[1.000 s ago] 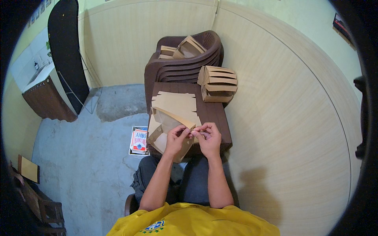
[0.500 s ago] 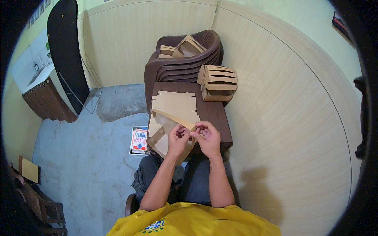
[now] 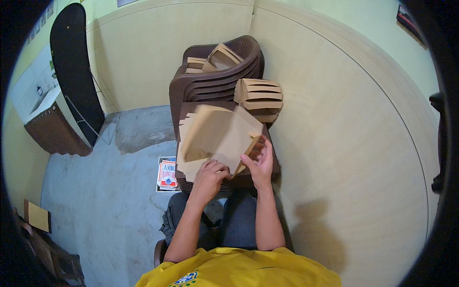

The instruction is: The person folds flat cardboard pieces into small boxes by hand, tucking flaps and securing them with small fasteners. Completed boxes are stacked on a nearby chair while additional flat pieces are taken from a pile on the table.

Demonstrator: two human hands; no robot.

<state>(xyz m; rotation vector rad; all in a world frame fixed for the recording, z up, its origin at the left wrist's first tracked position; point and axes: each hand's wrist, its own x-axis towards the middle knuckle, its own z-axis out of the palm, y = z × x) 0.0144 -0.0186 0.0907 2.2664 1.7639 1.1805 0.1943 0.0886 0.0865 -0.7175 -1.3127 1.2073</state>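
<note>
A partly folded brown cardboard box (image 3: 217, 136), with raised side walls and a clear-looking sheet over part of it, is tilted above a dark brown tabletop (image 3: 187, 109). My right hand (image 3: 260, 161) grips its right wall, thumb on the near side and fingers behind. My left hand (image 3: 208, 179) is closed at its near edge, fingers curled against the cardboard; the fingertips are partly hidden. Beneath the box, flat cardboard blanks (image 3: 184, 131) with notched edges lie on the tabletop.
Behind the table stands a stack of brown plastic chairs (image 3: 215, 82) with cardboard boxes (image 3: 222, 56) on the top seat. More nested boxes (image 3: 259, 93) sit at the table's far right corner, by the wood-panelled wall (image 3: 334, 119). A white box of printed packs (image 3: 167, 174) is on the floor at left.
The box has swung upward and away from me, its inside now turned into view. My hands have moved apart: the right to the right wall, the left to the near edge.
</note>
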